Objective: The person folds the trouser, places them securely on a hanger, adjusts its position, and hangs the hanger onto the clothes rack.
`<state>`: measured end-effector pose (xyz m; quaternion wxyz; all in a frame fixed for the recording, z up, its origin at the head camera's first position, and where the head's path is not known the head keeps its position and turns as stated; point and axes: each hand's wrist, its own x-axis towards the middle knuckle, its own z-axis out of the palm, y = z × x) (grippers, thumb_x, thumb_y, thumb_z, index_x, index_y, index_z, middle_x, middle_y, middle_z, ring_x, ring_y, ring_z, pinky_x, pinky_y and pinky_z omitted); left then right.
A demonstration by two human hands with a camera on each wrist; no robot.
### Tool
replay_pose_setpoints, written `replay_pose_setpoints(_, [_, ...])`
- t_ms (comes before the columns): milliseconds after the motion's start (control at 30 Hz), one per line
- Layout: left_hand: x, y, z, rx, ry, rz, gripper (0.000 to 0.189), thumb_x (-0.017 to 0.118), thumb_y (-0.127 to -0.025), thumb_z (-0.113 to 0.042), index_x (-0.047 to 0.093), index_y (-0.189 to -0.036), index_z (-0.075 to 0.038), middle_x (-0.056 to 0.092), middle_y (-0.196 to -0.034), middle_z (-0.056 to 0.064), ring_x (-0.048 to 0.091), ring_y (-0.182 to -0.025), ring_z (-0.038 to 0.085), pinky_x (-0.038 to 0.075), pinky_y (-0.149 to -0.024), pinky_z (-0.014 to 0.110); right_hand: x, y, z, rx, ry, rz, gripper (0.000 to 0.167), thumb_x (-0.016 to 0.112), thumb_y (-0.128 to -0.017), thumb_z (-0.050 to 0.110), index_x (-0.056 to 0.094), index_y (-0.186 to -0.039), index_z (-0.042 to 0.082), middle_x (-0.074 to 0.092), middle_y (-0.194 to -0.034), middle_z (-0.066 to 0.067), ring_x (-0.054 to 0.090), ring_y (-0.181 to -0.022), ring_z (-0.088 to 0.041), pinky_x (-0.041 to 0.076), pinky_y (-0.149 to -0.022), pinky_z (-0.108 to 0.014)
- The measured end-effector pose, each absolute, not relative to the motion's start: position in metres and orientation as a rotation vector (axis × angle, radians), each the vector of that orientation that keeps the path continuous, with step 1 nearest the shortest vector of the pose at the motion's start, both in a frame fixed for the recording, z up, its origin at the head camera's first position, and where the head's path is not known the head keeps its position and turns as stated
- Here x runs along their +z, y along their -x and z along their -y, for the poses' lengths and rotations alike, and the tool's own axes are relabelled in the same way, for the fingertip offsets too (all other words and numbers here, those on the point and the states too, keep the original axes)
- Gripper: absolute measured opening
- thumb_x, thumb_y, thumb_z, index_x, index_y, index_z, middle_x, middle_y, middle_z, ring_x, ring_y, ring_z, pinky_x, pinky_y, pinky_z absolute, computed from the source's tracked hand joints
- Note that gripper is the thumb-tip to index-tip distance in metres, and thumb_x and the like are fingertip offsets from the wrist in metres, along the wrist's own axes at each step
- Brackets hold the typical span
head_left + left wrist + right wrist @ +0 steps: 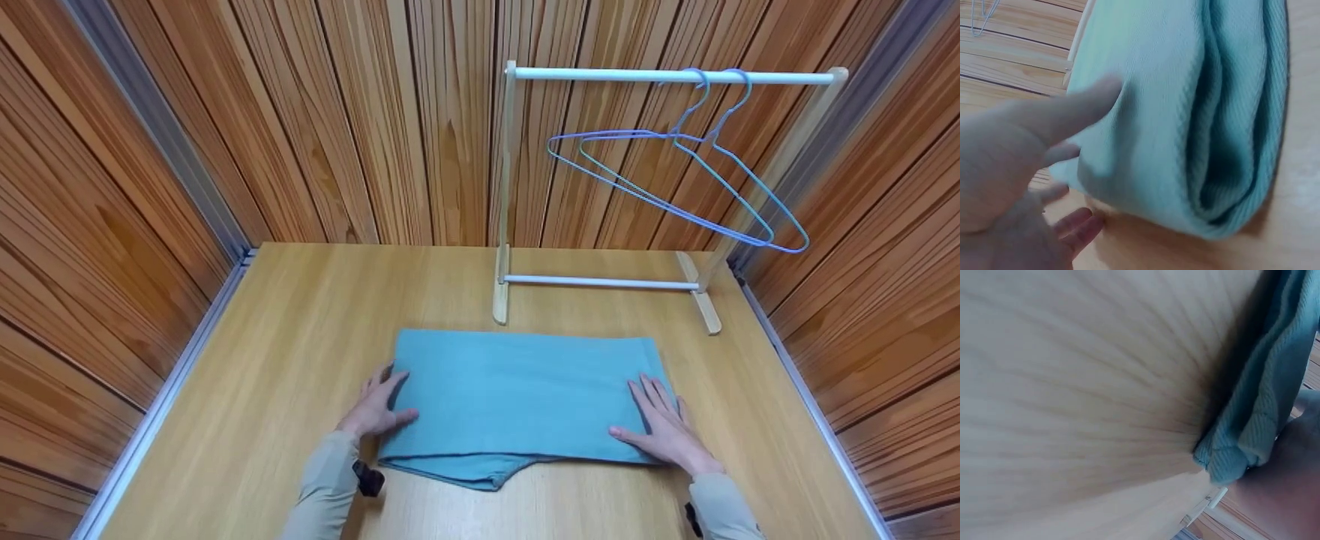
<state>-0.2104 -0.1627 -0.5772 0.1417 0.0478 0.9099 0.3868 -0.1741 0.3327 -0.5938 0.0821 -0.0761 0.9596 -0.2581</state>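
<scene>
A pair of teal trousers (517,397), folded into a wide rectangle, lies on the wooden table. A pointed part of the cloth sticks out below its near edge. My left hand (379,409) is at the left end, fingers spread along the side and thumb over the top. In the left wrist view, that end shows several stacked layers of cloth (1230,129) curving round a fold. My right hand (667,435) rests on the right end with its fingers spread. The right wrist view catches only a blurred part of it beside the layered cloth edges (1258,422).
Behind the trousers stands a wooden rack with a white top rail (600,74) and a lower bar (600,282). Two blue-purple hangers (720,225) hang toward the rail's right side. Wood-panelled walls (375,127) enclose the table (300,300) at the back and both sides.
</scene>
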Motion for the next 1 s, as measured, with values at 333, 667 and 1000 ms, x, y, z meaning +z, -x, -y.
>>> replay_pose_setpoints(333, [-0.584, 0.22, 0.164, 1.431, 0.261, -2.627, 0.048, 0.067, -0.093, -0.005, 0.051, -0.138, 0.001, 0.065, -0.114, 0.019, 0.064, -0.094, 0.025, 0.055, -0.077, 0.035, -0.587, 0.175, -0.337, -0.959, 0.266, -2.918, 0.076, 0.07, -0.093, 0.039, 0.04, -0.151, -0.001, 0.029, -0.16, -0.032, 0.021, -0.149, -0.054, 0.005, -0.116, -0.074])
replay_pose_setpoints(667, [-0.584, 0.219, 0.171, 1.442, 0.341, -2.543, 0.029, 0.07, -0.093, -0.017, 0.07, -0.112, 0.004, 0.07, -0.096, 0.015, 0.064, -0.077, 0.017, 0.055, -0.066, 0.028, -0.565, 0.184, -0.346, -1.051, 0.241, -2.927, 0.066, 0.066, -0.098, 0.032, 0.041, -0.15, 0.0, 0.037, -0.155, -0.031, 0.031, -0.144, -0.053, 0.019, -0.116, -0.07])
replay_pose_setpoints(1000, [-0.586, 0.22, 0.174, 1.451, 0.353, -2.536, 0.025, 0.072, -0.09, -0.017, 0.073, -0.105, 0.004, 0.071, -0.088, 0.011, 0.062, -0.071, 0.015, 0.053, -0.062, 0.028, -0.535, 0.204, -0.357, -1.061, 0.271, -2.997, 0.061, 0.063, -0.1, 0.025, 0.04, -0.149, -0.004, 0.039, -0.152, -0.034, 0.034, -0.14, -0.054, 0.026, -0.113, -0.072])
